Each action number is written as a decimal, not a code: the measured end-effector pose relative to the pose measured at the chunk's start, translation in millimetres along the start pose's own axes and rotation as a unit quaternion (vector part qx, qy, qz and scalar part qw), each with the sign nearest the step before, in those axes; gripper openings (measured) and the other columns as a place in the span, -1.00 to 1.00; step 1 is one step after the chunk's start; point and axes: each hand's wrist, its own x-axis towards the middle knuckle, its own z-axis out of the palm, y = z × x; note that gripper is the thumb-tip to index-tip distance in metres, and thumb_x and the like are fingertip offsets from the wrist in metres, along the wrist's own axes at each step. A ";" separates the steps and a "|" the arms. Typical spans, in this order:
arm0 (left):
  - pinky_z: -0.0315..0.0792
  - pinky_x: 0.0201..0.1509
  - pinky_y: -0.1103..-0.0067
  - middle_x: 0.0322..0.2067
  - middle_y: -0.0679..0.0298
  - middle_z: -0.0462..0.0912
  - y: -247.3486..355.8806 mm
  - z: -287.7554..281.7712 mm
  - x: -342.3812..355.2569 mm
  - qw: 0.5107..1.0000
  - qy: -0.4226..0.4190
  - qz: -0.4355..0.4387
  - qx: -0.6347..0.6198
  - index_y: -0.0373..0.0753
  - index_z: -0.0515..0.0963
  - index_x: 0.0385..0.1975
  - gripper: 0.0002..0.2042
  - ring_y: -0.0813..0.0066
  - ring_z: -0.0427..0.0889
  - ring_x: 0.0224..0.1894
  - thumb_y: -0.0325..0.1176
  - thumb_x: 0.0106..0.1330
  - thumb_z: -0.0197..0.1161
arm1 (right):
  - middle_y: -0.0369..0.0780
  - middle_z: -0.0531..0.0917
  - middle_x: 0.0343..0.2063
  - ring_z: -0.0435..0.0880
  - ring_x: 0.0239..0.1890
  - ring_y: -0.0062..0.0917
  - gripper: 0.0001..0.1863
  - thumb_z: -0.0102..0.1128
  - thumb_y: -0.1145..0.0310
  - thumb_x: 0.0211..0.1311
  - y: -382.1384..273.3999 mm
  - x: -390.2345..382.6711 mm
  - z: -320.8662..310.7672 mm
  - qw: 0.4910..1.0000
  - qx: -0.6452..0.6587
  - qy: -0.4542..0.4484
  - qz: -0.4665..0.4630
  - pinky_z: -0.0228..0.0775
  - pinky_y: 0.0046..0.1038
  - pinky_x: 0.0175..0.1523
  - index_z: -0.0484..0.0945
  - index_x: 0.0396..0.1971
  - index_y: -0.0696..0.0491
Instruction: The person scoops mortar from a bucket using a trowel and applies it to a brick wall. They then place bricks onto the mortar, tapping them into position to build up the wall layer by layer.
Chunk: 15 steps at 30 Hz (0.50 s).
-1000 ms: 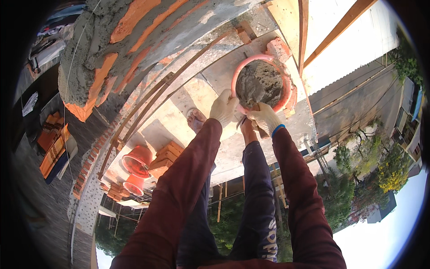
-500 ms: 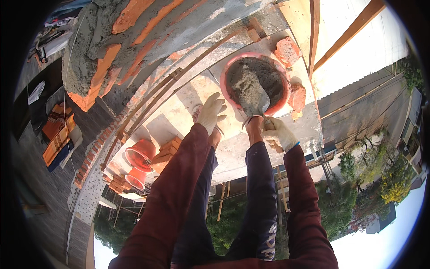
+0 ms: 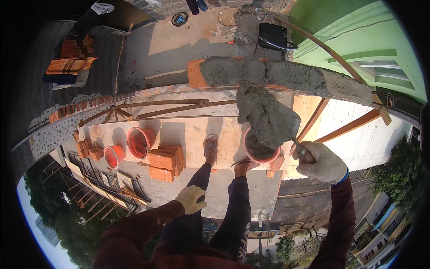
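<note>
mortar (image 3: 271, 115): grey | gloves (image 3: 321, 162): cream | sleeves (image 3: 136, 224): maroon | bucket (image 3: 263, 160): pinkish-red | bricks (image 3: 163, 161): orange | cloth (image 3: 65, 66): striped orange

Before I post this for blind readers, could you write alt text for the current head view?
A gloved right hand holds out a trowel heaped with grey mortar, near a brick wall topped with more. The gloved left hand is empty; below are a mortar bucket, two other red buckets and stacked bricks.

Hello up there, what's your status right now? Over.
Right hand gripping trowel, heaped with grey mortar. Left hand empty, in front of left leg. Pink bucket partly hidden behind trowel.
</note>
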 end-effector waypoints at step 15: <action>0.26 0.41 0.13 0.10 0.22 0.64 -9.4 59.0 -9.5 0.979 0.199 0.025 -0.023 -0.18 0.71 -0.02 -0.54 0.14 0.46 0.30 0.03 0.23 0.41 | -0.06 0.69 -0.25 0.77 -0.29 -0.07 -0.78 0.26 0.37 0.35 -86.6 140.8 63.1 0.730 -0.491 0.424 -0.214 0.63 -0.10 -0.25 0.49 -0.08 0.06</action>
